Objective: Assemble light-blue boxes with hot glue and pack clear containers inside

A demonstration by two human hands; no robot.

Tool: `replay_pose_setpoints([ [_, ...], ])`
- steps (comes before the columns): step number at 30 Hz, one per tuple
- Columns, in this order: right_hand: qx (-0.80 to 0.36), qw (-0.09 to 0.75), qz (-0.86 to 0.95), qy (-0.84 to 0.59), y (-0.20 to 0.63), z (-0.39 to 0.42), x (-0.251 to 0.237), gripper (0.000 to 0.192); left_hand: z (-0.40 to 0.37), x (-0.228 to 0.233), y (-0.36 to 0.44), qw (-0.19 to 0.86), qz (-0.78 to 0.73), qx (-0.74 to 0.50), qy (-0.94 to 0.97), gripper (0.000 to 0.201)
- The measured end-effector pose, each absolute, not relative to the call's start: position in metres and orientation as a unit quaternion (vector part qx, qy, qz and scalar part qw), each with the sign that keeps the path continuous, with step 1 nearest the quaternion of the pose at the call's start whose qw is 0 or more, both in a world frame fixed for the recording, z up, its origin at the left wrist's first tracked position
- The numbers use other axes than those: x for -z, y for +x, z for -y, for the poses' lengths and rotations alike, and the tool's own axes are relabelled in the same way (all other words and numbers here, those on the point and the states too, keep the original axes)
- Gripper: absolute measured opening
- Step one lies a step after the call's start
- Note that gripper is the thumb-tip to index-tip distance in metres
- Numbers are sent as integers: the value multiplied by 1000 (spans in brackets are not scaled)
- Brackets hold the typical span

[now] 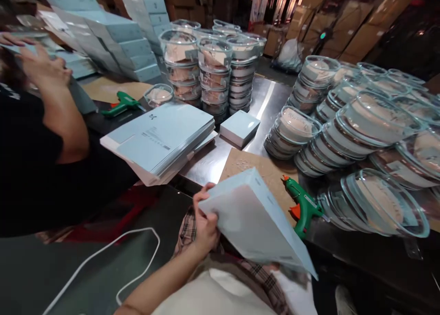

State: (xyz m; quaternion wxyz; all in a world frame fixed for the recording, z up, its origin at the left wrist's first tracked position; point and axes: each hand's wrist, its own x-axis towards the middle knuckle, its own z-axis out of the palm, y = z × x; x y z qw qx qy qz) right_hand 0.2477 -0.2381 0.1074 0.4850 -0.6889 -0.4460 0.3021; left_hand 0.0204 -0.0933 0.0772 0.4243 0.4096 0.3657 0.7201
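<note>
My left hand [206,221] is closed on the left end of a pale blue cardboard box [254,221], with the thumb on the near face and the fingers round the edge. The box is tilted over my lap, in front of the table edge. Of my right hand only a small patch of skin [275,266] shows below the box; its fingers are hidden. On the brown cardboard sheet [254,166] beyond the box, a green glue gun [304,205] lies to the right. A small closed pale blue box [239,127] rests on the table behind.
A stack of flat pale blue cartons [161,136] overhangs the table's front edge. Clear round containers [215,67] stand in tall stacks, with more stacks [364,122] on the right. Another person's hands [44,65] work at left near a second green glue gun [122,105]. A white cable [137,232] hangs below.
</note>
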Motion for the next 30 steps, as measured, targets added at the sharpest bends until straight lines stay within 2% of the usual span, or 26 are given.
replay_pose_setpoints([
  [1,-258,500,438,-701,252,234,-116,49,91,-81,24,430,-379,-695,435,56],
  [3,-216,483,503,-683,265,219,-145,29,84,-94,26,371,-407,-641,535,63],
  [5,-235,384,651,-611,279,197,-182,13,78,-117,19,259,-384,-568,680,79],
  [7,-245,276,759,-537,289,168,-216,12,74,-145,8,193,-319,-458,807,88],
  [9,-264,239,802,-480,296,130,-242,21,72,-169,-6,191,-287,-362,866,82],
  [11,-216,309,773,-511,305,84,-256,39,70,-180,-20,234,-316,-338,855,76],
  [13,-81,388,692,-603,316,30,-263,41,65,-174,-33,321,-353,-364,800,73],
  [14,-39,389,674,-627,322,1,-266,38,61,-167,-37,383,-358,-389,758,72],
  [17,-20,359,674,-646,339,-80,-272,64,40,-134,-33,563,-331,-484,582,72],
  [18,-24,350,670,-654,344,-101,-273,65,31,-124,-25,594,-329,-511,527,74],
  [21,-61,310,638,-702,355,-139,-271,54,-3,-107,10,629,-317,-526,477,87],
  [24,-88,286,612,-732,362,-147,-266,44,-46,-110,58,659,-282,-509,476,92],
  [27,-94,290,605,-736,366,-139,-261,31,-88,-120,110,677,-252,-492,485,85],
  [30,-118,310,597,-730,364,-132,-262,29,-110,-127,152,685,-233,-473,503,69],
])
